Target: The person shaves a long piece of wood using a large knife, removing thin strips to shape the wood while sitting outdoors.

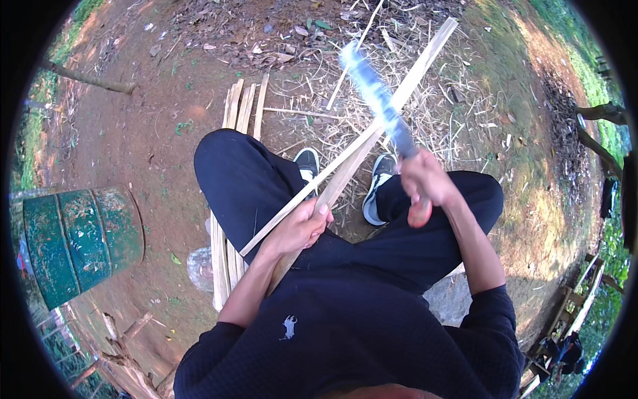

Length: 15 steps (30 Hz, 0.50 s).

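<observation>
My left hand point(300, 227) is closed around a long pale bamboo strip point(425, 61), which slants from my lap up to the far right between my knees. A thinner strip point(278, 221) splits away from it on the left and crosses over my left wrist side. My right hand point(425, 178) grips the handle of a machete point(372, 83), its orange-brown butt showing below the fist. The blade points up and left, crossing the bamboo where the two strips part. Glare and motion blur the blade, so I cannot tell how deep its edge sits.
Several bamboo strips point(246, 106) lie beside and beneath my left leg. Shavings point(458, 110) cover the ground ahead. A green metal drum point(83, 236) lies at left, with a branch point(93, 78) beyond it. My shoes point(379, 183) stand between my bent knees.
</observation>
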Motion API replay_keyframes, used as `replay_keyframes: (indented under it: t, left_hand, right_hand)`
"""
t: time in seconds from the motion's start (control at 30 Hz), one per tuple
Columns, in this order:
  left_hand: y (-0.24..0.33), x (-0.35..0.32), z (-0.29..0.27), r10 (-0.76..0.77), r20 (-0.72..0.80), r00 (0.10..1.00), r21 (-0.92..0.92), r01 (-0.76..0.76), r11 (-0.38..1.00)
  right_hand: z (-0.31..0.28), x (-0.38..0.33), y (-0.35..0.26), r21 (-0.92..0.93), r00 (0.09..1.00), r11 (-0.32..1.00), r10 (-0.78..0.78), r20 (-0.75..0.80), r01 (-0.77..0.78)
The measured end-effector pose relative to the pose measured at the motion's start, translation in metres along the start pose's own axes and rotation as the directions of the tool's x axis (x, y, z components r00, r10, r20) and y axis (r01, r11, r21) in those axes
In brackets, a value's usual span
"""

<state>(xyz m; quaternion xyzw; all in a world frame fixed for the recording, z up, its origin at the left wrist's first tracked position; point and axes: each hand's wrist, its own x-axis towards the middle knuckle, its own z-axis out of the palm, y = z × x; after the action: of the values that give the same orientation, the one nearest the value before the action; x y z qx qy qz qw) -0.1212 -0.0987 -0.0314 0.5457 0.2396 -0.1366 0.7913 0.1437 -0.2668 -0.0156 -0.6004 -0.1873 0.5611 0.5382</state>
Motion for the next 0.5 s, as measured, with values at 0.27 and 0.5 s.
replay_keyframes:
  t: [0.27, 0.5]
  left_hand:
    - [0.004, 0.004, 0.000, -0.014, -0.002, 1.000, -0.022, 0.014, 1.000]
    - [-0.005, 0.003, -0.001, -0.082, 0.027, 0.996, -0.101, 0.085, 0.991]
  right_hand:
    - [0.018, -0.009, 0.003, 0.037, 0.998, 0.998, 0.054, -0.021, -0.053]
    - [0.022, -0.011, 0.010, -0.812, 0.940, 0.557, -0.340, -0.029, 0.176]
